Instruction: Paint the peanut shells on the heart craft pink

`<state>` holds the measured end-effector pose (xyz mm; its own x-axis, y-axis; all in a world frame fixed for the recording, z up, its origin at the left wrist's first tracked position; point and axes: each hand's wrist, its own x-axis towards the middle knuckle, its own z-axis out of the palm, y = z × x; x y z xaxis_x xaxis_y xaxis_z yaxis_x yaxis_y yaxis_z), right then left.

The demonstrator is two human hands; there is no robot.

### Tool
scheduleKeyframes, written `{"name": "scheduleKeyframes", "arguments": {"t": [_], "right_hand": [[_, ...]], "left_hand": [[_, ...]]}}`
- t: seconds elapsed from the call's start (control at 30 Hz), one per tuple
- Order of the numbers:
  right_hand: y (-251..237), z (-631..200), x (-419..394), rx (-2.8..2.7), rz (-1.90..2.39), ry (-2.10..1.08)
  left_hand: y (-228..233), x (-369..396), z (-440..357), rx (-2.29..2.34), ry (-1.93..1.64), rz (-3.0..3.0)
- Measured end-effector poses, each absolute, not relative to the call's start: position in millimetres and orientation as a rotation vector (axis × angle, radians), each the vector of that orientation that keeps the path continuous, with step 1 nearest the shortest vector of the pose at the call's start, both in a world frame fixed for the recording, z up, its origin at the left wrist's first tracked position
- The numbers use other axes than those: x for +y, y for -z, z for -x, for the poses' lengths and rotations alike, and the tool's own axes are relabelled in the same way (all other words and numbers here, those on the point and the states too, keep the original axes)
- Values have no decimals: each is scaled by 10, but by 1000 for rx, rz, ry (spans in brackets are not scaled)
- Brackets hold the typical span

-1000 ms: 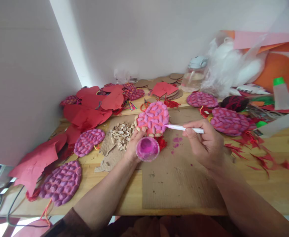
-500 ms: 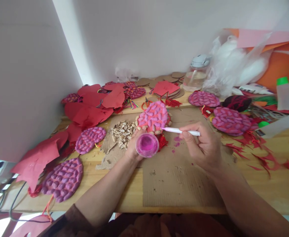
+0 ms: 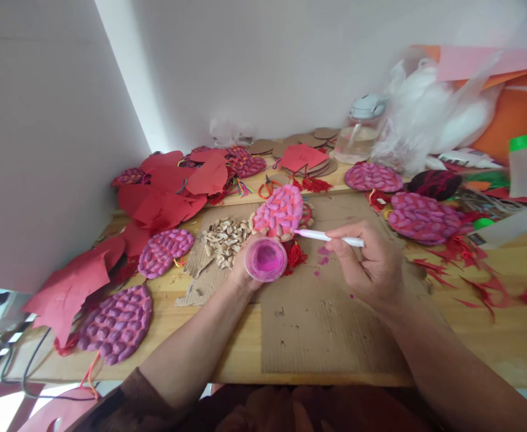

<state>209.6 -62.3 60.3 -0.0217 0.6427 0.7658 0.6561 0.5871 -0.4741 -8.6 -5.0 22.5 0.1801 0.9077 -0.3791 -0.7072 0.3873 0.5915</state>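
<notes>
A small clear cup (image 3: 265, 278) of magenta paint is in my left hand (image 3: 244, 269), whose fingers are closed and partly hidden behind it. Just beyond the cup is a round red piece covered with peanut shells (image 3: 278, 211), mostly painted pink, with bare tan shells along its lower and left edges. The left fingers reach up to this piece; whether they grip it is hidden. My right hand (image 3: 371, 264) pinches a white pen-shaped brush (image 3: 320, 235). Its pink tip meets the lower right edge of the piece. A red tassel (image 3: 296, 255) hangs below.
Loose peanut shells (image 3: 227, 240) lie left of the piece on a cardboard sheet (image 3: 326, 336). Painted shell pieces (image 3: 117, 324) and red paper cutouts (image 3: 164, 192) line the left side. Orange-handled pliers (image 3: 266, 189), a water jar (image 3: 356, 141) and a plastic bag (image 3: 407, 120) stand behind.
The shell piece has turned slightly, showing more of its right rim. The cup has shifted a little up and left. The brush tip remains at the piece's lower edge.
</notes>
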Motion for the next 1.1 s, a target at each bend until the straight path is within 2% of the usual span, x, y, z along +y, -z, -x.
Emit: {"name": "scheduleKeyframes", "arguments": {"t": [0.43,0.67,1.1], "right_hand": [[-614,-2159,-615,-1656,1120,-52],[-614,-2149,-598,-1700,1093,51],[-607,-2152,-589,-1694,1079,45]], "left_hand": [[-187,-63,124,703,-1142,-259],[-157,-45,112,736,-1157,-265],[-169,-72,115,753,-1166,-245]]}}
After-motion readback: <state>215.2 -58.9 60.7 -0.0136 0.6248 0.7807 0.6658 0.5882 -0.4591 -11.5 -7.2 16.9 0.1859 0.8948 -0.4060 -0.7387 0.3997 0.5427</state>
